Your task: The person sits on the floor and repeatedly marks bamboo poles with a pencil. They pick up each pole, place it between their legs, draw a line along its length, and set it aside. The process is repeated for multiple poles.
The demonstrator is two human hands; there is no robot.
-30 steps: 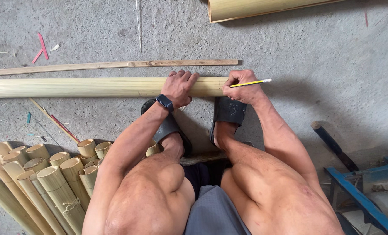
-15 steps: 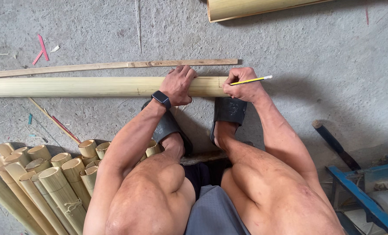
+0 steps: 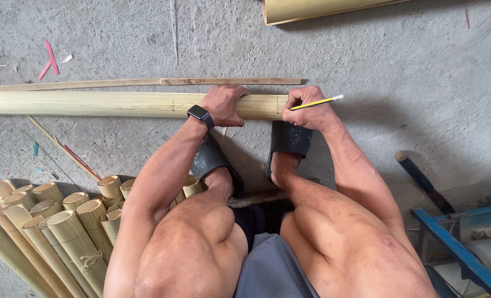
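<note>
Bundled bamboo tubes point(image 3: 63, 232), thin slat point(image 3: 146, 83)

Bamboo pole point(image 3: 91, 104) cut off left

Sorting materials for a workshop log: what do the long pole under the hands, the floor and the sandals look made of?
The long pole looks like bamboo, pale yellow and smooth: fine lengthwise grain, and the bundled poles nearby show hollow cut ends. The floor looks like bare concrete, grey, rough and mottled. The sandals seem to be black rubber or foam with a matte surface; which one cannot be told.
</note>
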